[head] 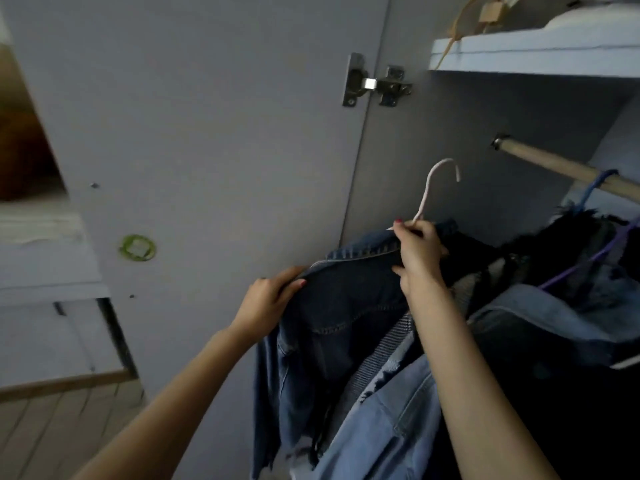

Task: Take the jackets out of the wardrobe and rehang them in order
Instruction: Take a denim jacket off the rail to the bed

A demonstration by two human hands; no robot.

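Right now, from my head view, I am only partway done, I think. My right hand [420, 252] pinches the neck of the thin white wire hanger [429, 188], fingers curled tight. Its hook is off the pale wooden rail [561, 168], up and right of my fingers. My left hand [273, 299] grips the shoulder of the dark blue denim jacket [343, 306]. More jackets hang beside my right hand.

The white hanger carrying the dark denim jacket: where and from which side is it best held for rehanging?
Take the white hanger at its neck, just below the hook, from the person's side, as the right hand does. The hook stands free above and opens toward the wooden rail. The left hand steadies the dark denim jacket by its shoulder.
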